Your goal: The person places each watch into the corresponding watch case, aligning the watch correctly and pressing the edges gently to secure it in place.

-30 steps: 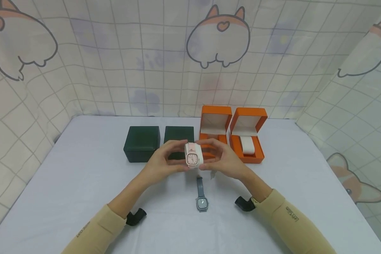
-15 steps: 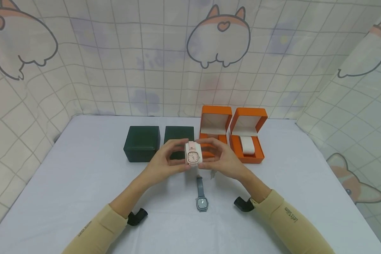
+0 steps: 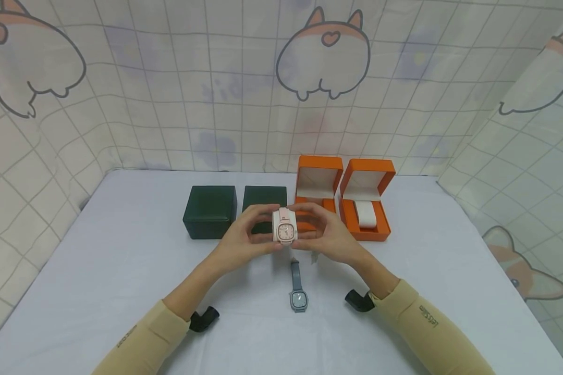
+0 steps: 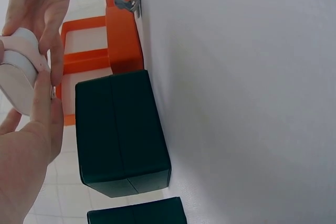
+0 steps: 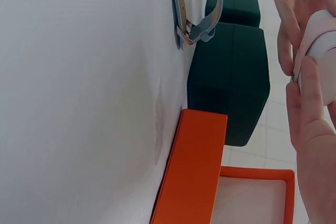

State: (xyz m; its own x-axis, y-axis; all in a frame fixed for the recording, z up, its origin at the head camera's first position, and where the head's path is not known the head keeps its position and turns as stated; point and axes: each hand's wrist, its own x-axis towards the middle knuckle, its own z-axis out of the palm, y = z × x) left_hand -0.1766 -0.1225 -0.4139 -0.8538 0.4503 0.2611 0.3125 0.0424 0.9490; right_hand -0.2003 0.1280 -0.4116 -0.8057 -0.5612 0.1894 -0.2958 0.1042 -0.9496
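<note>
Both hands hold up a pink watch [image 3: 285, 232] wrapped round a white watch cushion [image 3: 276, 223], its dial turned toward the head camera. My left hand [image 3: 244, 237] grips it from the left, fingers above and thumb below. From the other side my right hand [image 3: 328, 234] grips it the same way. In the left wrist view the pink strap [image 4: 26, 44] circles the cushion, fingers pressing against it. A blue-grey watch [image 3: 298, 299] lies on the table below the hands, strap stretched away from me.
Two closed dark green boxes, one at the left [image 3: 210, 211] and one [image 3: 265, 195] partly behind the left hand, stand at the back. Right of them are two open orange boxes; the right one [image 3: 382, 224] holds a white cushion [image 3: 365, 214]. A small clear scrap [image 3: 315, 257] lies near the right hand.
The held watch and cushion have tilted slightly, so the dial faces the head camera more squarely. Both hands have shifted very little; the blue-grey watch and boxes stay put.
</note>
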